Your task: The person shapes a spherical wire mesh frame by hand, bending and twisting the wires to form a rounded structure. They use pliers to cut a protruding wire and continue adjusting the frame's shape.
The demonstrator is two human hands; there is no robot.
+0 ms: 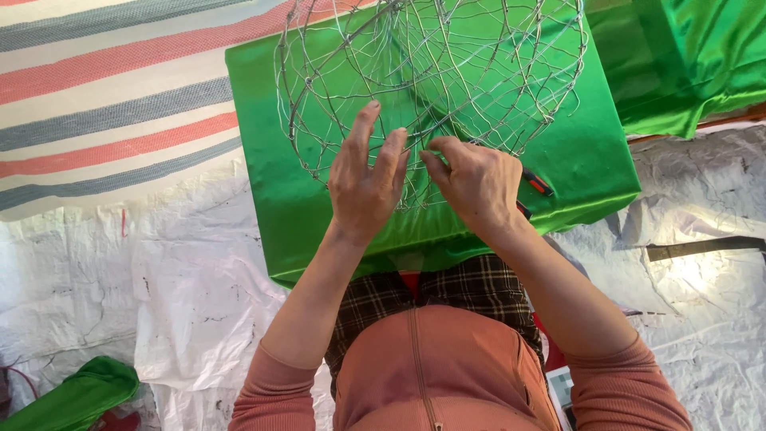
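My left hand [364,185] lies spread on the near rim of the rounded silver wire-mesh frame [431,72], fingers loose and splayed, pressing rather than gripping. My right hand [477,182] is curled tight, thumb and forefinger pinched on a thin wire strand at that same rim; what else the palm holds I cannot tell, though a red-and-black handled tool [536,182] pokes out just beyond it. The frame rests on shiny green satin cloth [271,160] draped over a box before my lap. I judge the frame could roll, since only my flat palm steadies it, and a loose wire end could snag the satin or prick my fingertips.
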